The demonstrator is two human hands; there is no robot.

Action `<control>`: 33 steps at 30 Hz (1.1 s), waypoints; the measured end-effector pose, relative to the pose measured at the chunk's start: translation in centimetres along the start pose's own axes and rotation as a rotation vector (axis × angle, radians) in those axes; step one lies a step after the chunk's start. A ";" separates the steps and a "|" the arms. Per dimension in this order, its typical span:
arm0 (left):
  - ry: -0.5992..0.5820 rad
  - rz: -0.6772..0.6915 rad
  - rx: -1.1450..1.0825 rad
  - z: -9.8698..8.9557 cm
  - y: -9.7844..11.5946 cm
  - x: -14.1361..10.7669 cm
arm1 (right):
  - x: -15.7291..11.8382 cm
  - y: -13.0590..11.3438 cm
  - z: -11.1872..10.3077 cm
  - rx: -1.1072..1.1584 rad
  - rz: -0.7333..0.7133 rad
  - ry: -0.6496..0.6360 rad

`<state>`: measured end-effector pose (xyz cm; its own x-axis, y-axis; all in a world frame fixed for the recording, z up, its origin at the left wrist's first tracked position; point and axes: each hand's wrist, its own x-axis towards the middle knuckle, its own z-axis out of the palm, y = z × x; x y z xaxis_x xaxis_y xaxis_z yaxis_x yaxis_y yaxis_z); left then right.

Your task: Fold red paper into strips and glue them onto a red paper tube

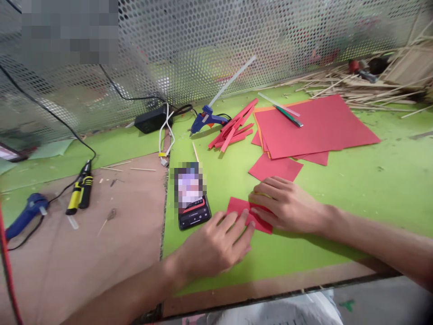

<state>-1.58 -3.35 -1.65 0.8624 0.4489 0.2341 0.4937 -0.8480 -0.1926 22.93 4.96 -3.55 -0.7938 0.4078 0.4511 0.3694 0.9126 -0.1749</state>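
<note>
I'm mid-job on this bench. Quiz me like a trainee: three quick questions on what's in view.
1. True or false: the black smartphone lies left of the small red paper that the left hand and right hand touch.
2. What lies across the large red sheet?
a) yellow-and-black pliers
b) slim green tool
c) black power adapter
3. Fill in: a pale glue ____ pokes from the blue glue gun beside the red paper strips.

Key: 1 true; 2 b; 3 stick.

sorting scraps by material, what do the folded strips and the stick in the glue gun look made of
Folded strips: likely matte paper, flat with crisp edges. Stick: probably glossy plastic or hot-melt glue, translucent whitish.
</note>
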 end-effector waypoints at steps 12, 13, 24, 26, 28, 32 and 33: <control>0.027 -0.095 -0.037 0.3 1.1 -0.1 | -0.2 -0.9 -0.1 0.265 0.239 -0.056; 0.031 -0.104 -0.044 0.4 1.0 -0.1 | -0.3 -0.8 -0.2 0.303 0.263 -0.065; 0.068 -0.137 -0.152 0.6 0.1 0.0 | -0.7 1.1 -0.4 0.322 0.116 -0.038; 0.069 -0.138 -0.156 0.7 0.1 -0.1 | -0.8 1.2 -0.4 0.355 0.123 -0.044; 0.067 -0.141 -0.162 0.7 0.1 -0.2 | -0.8 1.3 -0.4 0.385 0.127 -0.056; 0.059 -0.142 -0.183 0.8 0.0 -0.4 | -0.9 1.7 -0.2 0.406 0.091 -0.046; 0.053 -0.138 -0.191 0.8 -0.1 -0.4 | -0.9 1.8 -0.2 0.406 0.076 -0.037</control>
<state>-1.86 -3.21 -2.44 0.7789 0.5529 0.2959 0.5717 -0.8200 0.0273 24.38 6.20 -4.13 -0.7914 0.4682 0.3930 0.2126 0.8136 -0.5412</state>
